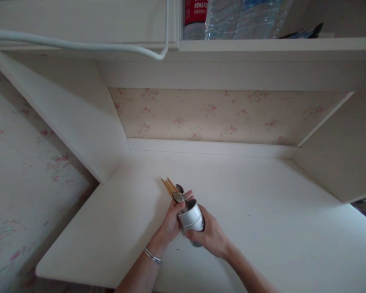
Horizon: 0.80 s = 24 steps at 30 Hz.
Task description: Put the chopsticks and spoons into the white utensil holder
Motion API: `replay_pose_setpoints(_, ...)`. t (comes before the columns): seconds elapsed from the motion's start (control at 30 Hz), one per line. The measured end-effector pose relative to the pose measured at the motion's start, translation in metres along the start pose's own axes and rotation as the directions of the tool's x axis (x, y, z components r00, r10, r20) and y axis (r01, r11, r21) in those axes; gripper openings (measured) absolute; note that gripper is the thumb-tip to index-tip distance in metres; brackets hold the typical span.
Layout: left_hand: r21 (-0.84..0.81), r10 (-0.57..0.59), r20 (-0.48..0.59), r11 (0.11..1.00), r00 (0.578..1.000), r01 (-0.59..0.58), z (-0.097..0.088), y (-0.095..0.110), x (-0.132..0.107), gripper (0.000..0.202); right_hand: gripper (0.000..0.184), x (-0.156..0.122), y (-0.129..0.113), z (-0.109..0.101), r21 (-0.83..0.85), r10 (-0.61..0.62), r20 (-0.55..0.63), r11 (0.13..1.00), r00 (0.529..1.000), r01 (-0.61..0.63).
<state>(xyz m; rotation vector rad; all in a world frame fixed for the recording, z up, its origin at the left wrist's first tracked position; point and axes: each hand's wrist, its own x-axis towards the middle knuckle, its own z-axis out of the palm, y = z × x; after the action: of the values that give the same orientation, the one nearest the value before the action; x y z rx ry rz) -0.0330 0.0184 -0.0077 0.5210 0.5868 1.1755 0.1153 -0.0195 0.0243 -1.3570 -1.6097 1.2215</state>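
A small white and silver cup (pixel 191 218) is held just above the white desk top (pixel 262 228). My right hand (pixel 212 235) is wrapped round its lower side. My left hand (pixel 171 221), with a silver bracelet on the wrist, is closed round a bundle of wooden chopsticks (pixel 168 186) and metal spoons (pixel 179 193) at the cup's mouth. The utensils stick out up and to the left of the cup. Whether their lower ends are inside the cup is hidden by my fingers.
The desk sits in a recess with a floral wallpaper back (pixel 219 116) and slanted side panels. A shelf (pixel 277 44) above holds a plastic water bottle (pixel 247 18) and a red-labelled container (pixel 195 16). A white cable (pixel 79 44) runs along the top left.
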Motion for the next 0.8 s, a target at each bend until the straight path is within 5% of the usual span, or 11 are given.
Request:
replay_pose_setpoints(0.23, -0.228, -0.088, -0.304, 0.974, 0.948, 0.017, -0.001, 0.006, 0.007, 0.023, 0.055, 0.000, -0.017, -0.008, -0.076, 0.172, 0.176, 0.984, 0.969, -0.161)
replay_pose_setpoints(0.37, -0.345, -0.198, -0.301, 0.934, 0.933, 0.087, -0.005, 0.009, 0.013, 0.021, 0.052, -0.005, -0.025, -0.019, -0.021, 0.253, 0.267, 0.966, 0.930, -0.257)
replay_pose_setpoints(0.53, -0.378, -0.124, -0.254, 0.926, 0.959, 0.020, -0.011, 0.011, 0.013, 0.012, 0.042, -0.008, -0.033, -0.028, 0.162, 0.294, 0.407, 0.909, 0.865, -0.385)
replay_pose_setpoints(0.67, -0.420, -0.100, -0.285, 0.907, 0.953, -0.031, -0.014, 0.010, 0.013, 0.008, 0.042, -0.005, -0.020, -0.035, 0.278, 0.354, 0.506, 0.796, 0.787, -0.537)
replay_pose_setpoints(0.8, -0.430, -0.181, -0.284, 0.902, 0.942, 0.043, -0.013, 0.012, 0.013, 0.020, 0.042, -0.004, -0.004, -0.037, 0.330, 0.372, 0.509, 0.748, 0.776, -0.576)
